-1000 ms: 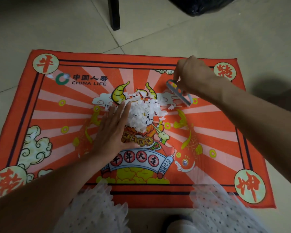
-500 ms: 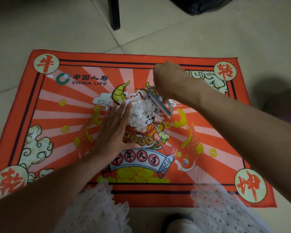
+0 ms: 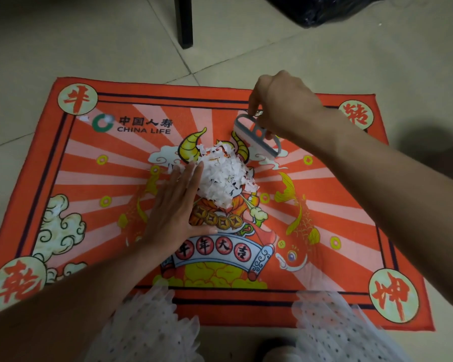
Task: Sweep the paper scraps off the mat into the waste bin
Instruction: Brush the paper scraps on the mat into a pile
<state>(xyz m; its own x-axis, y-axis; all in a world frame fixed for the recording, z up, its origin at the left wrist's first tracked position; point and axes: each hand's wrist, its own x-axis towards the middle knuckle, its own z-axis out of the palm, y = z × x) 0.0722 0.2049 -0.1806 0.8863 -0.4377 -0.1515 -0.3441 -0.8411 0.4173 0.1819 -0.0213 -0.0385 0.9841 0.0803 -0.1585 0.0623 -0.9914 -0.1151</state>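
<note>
Scraps heaped mid-mat, well clear of every edge. Left hand flat, fingers straight against the heap's left side. Right hand gripping scraper just beyond the heap. Black leg and bag past the far edge.

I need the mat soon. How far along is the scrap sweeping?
Done: most paper scraps sit heaped mid-mat. In hand: the left hand lies flat against the heap; the right hand holds a small grey scraper beside it. Left: a stray scrap near the logo, and nothing binned.
</note>
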